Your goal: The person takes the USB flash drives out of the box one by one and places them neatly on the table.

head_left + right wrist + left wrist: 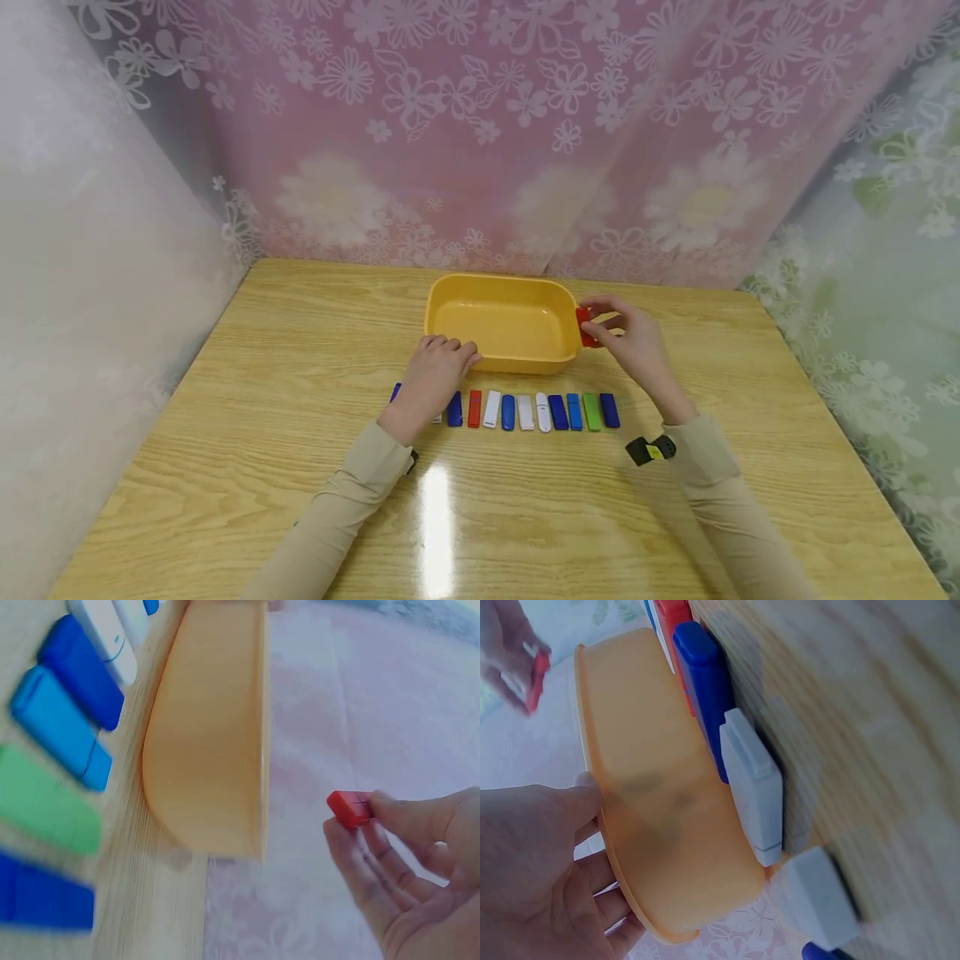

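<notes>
A yellow plastic basin (502, 364) stands toward the back of the table, and its visible inside holds nothing. My left hand (437, 367) grips the near rim toward its left end; in the left wrist view the thumb lies on the rim and the fingers (613, 904) reach behind it. At the basin's right end my right hand (630, 333) pinches a red USB stick (349, 808) between thumb and fingers, raised off the table. In front of the basin lies a row of USB sticks, among them a red one (475, 409), a green one (592, 412) and several blue and white ones.
The left forearm and hand hide part of the row's left end, where a blue stick (395, 390) peeks out. The wooden table (525, 508) meets a pink flowered curtain (480, 167) at the back. Pale curtains hang on both sides.
</notes>
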Tool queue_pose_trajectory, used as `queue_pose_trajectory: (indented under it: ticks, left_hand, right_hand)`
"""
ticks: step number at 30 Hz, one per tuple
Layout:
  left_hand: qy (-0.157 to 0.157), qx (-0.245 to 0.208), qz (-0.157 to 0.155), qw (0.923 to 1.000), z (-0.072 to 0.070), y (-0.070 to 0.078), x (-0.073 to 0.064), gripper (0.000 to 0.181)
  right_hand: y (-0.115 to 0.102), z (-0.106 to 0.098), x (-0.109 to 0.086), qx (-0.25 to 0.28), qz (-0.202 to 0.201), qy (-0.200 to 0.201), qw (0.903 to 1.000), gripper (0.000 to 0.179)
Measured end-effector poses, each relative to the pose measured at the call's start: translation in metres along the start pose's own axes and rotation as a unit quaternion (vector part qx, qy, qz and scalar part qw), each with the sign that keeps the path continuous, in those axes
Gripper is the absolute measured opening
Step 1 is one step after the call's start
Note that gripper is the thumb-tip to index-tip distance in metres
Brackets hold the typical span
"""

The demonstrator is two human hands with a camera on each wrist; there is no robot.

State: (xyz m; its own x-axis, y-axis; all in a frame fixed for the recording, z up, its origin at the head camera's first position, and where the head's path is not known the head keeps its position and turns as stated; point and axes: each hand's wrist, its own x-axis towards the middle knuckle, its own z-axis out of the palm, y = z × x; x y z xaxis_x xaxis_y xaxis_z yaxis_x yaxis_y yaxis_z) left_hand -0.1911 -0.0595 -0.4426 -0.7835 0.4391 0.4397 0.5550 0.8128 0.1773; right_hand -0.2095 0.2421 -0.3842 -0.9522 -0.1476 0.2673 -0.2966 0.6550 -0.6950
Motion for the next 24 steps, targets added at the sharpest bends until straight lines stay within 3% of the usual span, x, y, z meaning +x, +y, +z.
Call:
queue_pose_trajectory:
  ticks: [3, 6, 12, 17, 24]
  left_hand:
    - [0.003, 0.002, 0.000, 1.0000, 0.000, -0.001, -0.001, 0.021]
    - [0.005, 0.006, 0.000, 1.0000, 0.001, -0.003, -0.001, 0.022]
    - [0.003, 0.003, -0.004, 1.0000, -0.002, -0.007, -0.002, 0.024]
    - [0.001, 0.007, -0.007, 0.9999, -0.002, -0.008, -0.002, 0.024]
    - [0.003, 0.006, -0.006, 1.0000, -0.003, -0.009, -0.002, 0.024]
  right_hand:
    - [0.010, -0.013, -0.017, -0.020, 0.009, 0.010, 0.9997, 0.030]
    - [0.021, -0.023, -0.032, -0.035, 0.036, -0.005, 0.9987, 0.031]
    - [0.045, -0.026, -0.057, -0.048, 0.108, -0.089, 0.9889, 0.033]
    - [0.058, -0.019, -0.066, -0.045, 0.145, -0.146, 0.9776, 0.032]
    - [0.059, -0.013, -0.068, -0.075, 0.158, -0.142, 0.9744, 0.028]
